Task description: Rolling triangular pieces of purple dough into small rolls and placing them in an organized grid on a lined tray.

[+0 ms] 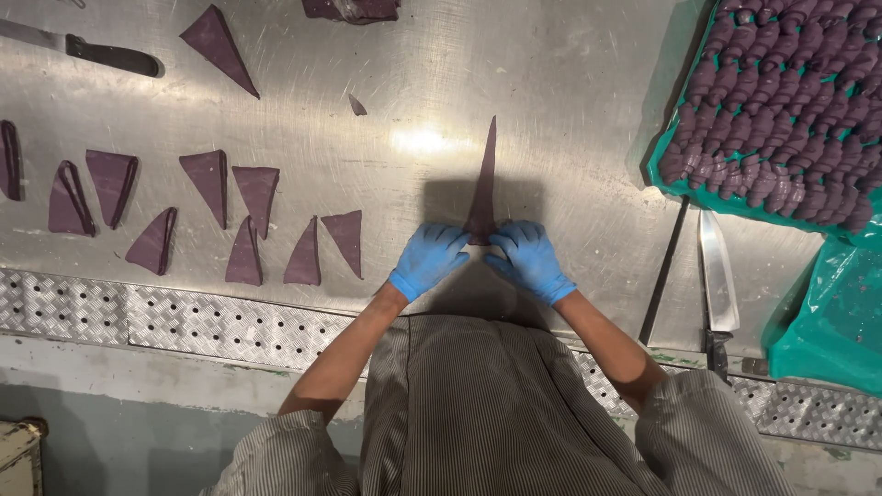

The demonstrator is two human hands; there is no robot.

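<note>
Dough triangle [483, 188], dark purple and stretched long, lies on the steel table [570, 110] with its tip pointing away and its wide base at the near edge. Left of it sit about 10 cut triangles [248, 197], with a black-handled knife [87, 48] beyond. The left hand [427, 260] and right hand [530, 260], both in blue gloves, press curled fingers on the base corners. Bare steel lies around the tip. Further right, a second knife [718, 276] and a green tray [663, 173] of rolled pieces.
</note>
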